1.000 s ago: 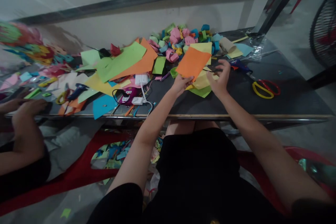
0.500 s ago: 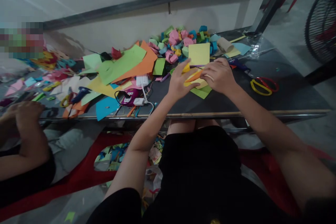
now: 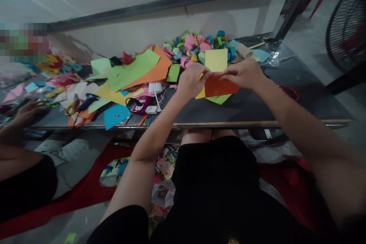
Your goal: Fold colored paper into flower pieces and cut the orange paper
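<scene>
An orange piece of paper [image 3: 220, 86] is pinched along its upper edge between my two hands, above the dark tabletop. My left hand [image 3: 192, 81] is closed at its upper left corner, and my right hand [image 3: 243, 73] grips the upper right. Beneath it, a green sheet [image 3: 219, 99] and a bit of yellow paper [image 3: 200, 94] stick out. Just behind my hands is a yellow square of paper [image 3: 216, 60], with a thin purple edge showing under it.
Small folded paper pieces [image 3: 190, 42] are heaped behind. Scissors with a red handle [image 3: 290, 92] lie right, partly behind my forearm. A purple power strip [image 3: 141, 106], white chargers and coloured sheets [image 3: 134, 68] cover the left. A co-worker's hand [image 3: 27, 112] holds green-handled scissors.
The orange paper was edge-on between my fingers; now it hangs flat, facing me. Both hands have closed on its upper edge. The co-worker's hand has opened out toward green scissors.
</scene>
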The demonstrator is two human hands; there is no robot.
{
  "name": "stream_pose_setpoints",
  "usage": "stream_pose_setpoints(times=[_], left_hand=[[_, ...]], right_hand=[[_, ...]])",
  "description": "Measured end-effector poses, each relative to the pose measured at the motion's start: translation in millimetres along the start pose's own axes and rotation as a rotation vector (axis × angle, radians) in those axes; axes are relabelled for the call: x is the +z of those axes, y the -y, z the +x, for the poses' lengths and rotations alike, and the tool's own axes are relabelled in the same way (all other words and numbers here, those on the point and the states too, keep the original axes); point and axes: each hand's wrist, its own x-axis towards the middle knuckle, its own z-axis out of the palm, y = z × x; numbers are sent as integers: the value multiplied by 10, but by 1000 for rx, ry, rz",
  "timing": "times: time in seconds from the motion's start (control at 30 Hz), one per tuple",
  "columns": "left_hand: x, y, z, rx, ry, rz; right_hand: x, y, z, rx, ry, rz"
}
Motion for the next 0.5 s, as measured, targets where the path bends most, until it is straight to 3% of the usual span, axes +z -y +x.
stream_pose_setpoints(times=[0.2, 0.33, 0.43, 0.5], left_hand=[[-3, 254, 209, 3, 169, -24], [-79, 413, 361, 57, 233, 92], [-12, 438, 337, 61, 227, 133], [132, 440, 197, 42, 226, 131]], right_hand=[[-81, -52, 215, -82, 96, 25], [-108, -285, 336, -165, 38, -96], [-45, -350, 273, -146, -29, -239], [120, -308, 108, -119, -5, -285]])
